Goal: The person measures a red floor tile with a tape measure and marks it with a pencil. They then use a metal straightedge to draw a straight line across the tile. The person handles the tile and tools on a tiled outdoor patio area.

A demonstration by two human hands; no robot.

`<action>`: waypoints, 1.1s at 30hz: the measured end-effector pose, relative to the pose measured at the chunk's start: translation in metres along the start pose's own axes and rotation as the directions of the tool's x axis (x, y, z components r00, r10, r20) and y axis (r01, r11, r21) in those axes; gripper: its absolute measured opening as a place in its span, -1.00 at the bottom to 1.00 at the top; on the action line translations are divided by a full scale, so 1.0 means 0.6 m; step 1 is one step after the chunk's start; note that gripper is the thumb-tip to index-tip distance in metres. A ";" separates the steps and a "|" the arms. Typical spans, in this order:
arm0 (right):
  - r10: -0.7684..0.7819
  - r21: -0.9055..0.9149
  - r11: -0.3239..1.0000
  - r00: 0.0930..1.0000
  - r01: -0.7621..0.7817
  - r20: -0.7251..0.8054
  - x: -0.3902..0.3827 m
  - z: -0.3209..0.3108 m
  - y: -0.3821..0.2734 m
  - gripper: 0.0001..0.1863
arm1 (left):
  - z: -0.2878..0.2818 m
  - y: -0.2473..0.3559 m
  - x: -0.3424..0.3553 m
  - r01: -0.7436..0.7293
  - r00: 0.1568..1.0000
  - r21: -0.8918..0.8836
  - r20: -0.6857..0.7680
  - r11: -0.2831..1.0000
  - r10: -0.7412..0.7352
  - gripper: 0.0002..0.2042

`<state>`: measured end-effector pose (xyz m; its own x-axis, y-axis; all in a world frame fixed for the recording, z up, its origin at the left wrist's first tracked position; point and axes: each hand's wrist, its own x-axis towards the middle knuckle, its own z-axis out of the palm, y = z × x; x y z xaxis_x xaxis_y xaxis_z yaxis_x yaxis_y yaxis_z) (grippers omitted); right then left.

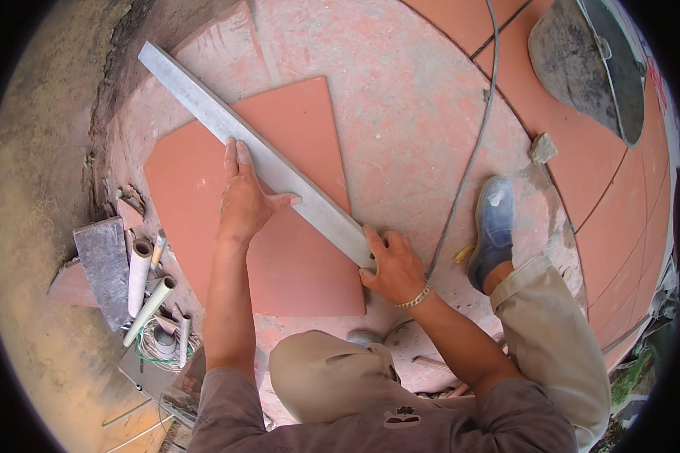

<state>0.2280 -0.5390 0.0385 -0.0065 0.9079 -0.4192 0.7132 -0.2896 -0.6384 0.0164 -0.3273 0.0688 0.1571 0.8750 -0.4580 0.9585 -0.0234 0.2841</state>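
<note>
A long grey metal straightedge [279,162] lies slantwise across a large terracotta-coloured tile [295,268], reaching past its upper left edge. My left hand [245,198] holds the bar down near its middle, the fingertips and thumb spread along its near side. At the bar's lower right end, my right hand [394,264] is closed around it, fingers bent over the top. Part of that end is hidden by the right hand. The tile has one clipped corner at its left, and a few pale smudges mark its face.
A dark bucket [585,72] stands on laid tiles [619,219] at upper right, near a stone chunk [542,149]. A grey cable [472,162] crosses the dusty floor beside my shoe [493,226]. Cardboard tubes [149,311], a coil of string [157,343] and tile scraps [102,264] lie left.
</note>
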 end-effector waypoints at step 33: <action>0.012 -0.028 1.000 1.000 -0.011 0.026 0.001 0.005 -0.006 -0.09 | -0.015 -0.003 -0.004 0.035 0.998 -0.070 0.050 0.997 -0.032 0.39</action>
<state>0.2231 -0.5385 0.0387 -0.0159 0.8963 -0.4432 0.7324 -0.2913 -0.6154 0.0119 -0.3250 0.0772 0.1381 0.8500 -0.5084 0.9446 0.0414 0.3257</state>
